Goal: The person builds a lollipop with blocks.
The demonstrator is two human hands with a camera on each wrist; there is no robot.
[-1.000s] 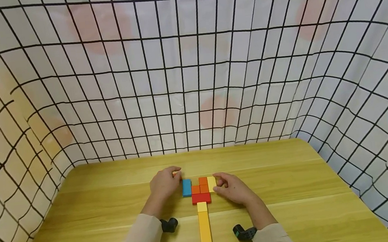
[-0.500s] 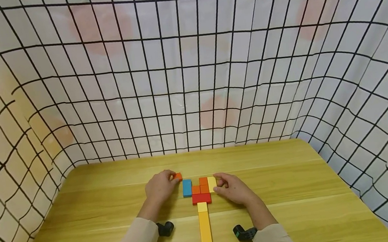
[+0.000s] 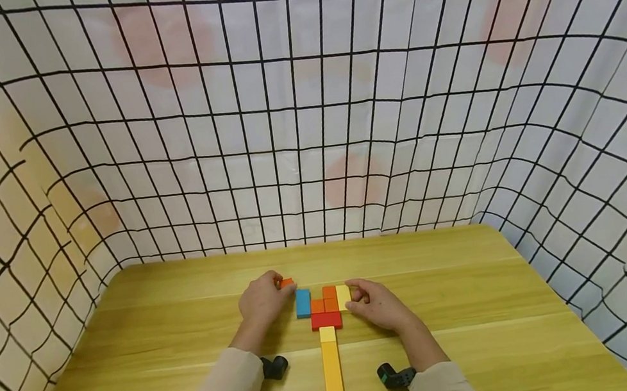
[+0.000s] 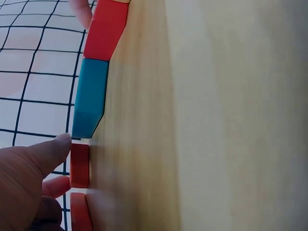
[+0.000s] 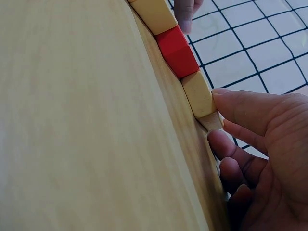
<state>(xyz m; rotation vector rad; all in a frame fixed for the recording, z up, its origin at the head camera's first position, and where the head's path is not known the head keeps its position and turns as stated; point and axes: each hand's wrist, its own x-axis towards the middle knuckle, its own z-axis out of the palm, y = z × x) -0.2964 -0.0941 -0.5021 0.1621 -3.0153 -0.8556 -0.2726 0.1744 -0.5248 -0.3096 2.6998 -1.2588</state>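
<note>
In the head view my left hand pinches an orange block just behind and left of a blue block. The left wrist view shows its thumb close to the near end of the blue block, a fingertip against one orange block, and a second orange block nearer the camera. My right hand holds a pale yellow block between thumb and index finger at its right side. Small orange blocks stand between the blue and yellow ones, behind a red block.
A small pale yellow block and a long yellow-orange block run in line toward the person. All lie on a wooden table. Black netting before pale cloth surrounds its back and sides.
My left hand first shifted left and toward the person, then back a little right with the orange block between its fingertips. The right hand stays at the pale yellow block.
</note>
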